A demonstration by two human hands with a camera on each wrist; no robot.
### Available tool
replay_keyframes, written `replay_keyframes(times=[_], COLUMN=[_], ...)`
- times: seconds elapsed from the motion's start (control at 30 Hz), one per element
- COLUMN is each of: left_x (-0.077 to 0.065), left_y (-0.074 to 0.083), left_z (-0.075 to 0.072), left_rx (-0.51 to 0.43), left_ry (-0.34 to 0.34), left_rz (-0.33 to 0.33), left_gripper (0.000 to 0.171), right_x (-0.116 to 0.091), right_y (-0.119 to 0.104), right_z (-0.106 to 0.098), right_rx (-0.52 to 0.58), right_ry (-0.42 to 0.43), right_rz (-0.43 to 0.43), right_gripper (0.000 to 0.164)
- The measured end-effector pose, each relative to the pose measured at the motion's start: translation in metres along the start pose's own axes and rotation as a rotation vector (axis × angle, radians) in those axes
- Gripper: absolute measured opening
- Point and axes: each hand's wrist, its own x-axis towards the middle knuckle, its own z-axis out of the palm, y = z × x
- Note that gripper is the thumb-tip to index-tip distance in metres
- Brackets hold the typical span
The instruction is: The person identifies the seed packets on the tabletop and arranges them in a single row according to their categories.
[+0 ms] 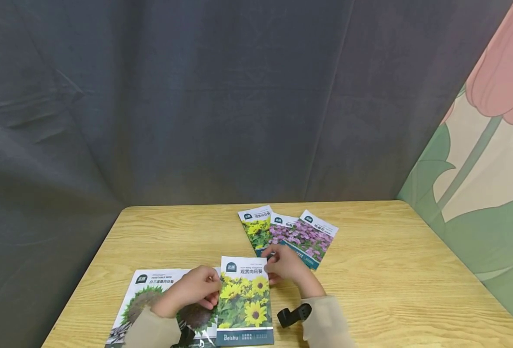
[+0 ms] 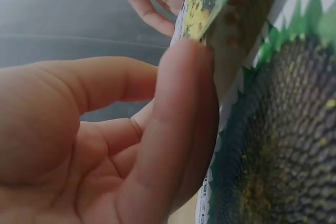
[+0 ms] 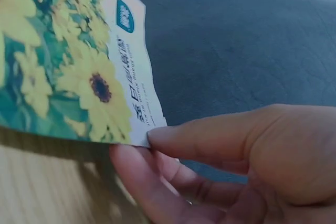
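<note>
A seed packet with yellow flowers (image 1: pixel 245 302) is held between both hands at the table's near side, its printed front facing up. My right hand (image 1: pixel 288 268) pinches its upper right corner between thumb and fingers; the right wrist view shows that grip on the packet (image 3: pixel 100 77) closely. At its left edge, my left hand (image 1: pixel 193 290) pinches with thumb and forefinger, though the fingertips (image 2: pixel 186 66) partly hide the contact. Beneath my left hand lie larger seed packets with sunflower heads (image 1: pixel 141 302), partly covered by the hand, sleeve and yellow-flower packet.
Farther back on the wooden table (image 1: pixel 391 270) lie another yellow-flower packet (image 1: pixel 256 229) and two pink-flower packets, one (image 1: pixel 282 232) partly under the other (image 1: pixel 313 239). A dark curtain (image 1: pixel 239 106) hangs behind the table. At the right stands a flower-painted wall (image 1: pixel 491 193).
</note>
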Motion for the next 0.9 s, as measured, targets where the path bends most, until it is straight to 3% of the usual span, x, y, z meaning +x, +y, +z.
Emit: replay_keyframes(times=[0.5,0.9], left_x=[-0.005,-0.006], left_y=[0.003,0.006], left_z=[0.008,0.011], left_rx=[0.333,0.399], left_ry=[0.074,0.102], left_rz=[0.033,-0.009], left_gripper=[0.027,0.029], right_x=[0.000,-0.001], right_y=[-0.001,0.003], right_z=[0.015,0.019], right_rx=[-0.191,-0.241], right_ry=[0.050,0.036], right_rz=[-0.041,-0.093], right_gripper=[0.022,0.017])
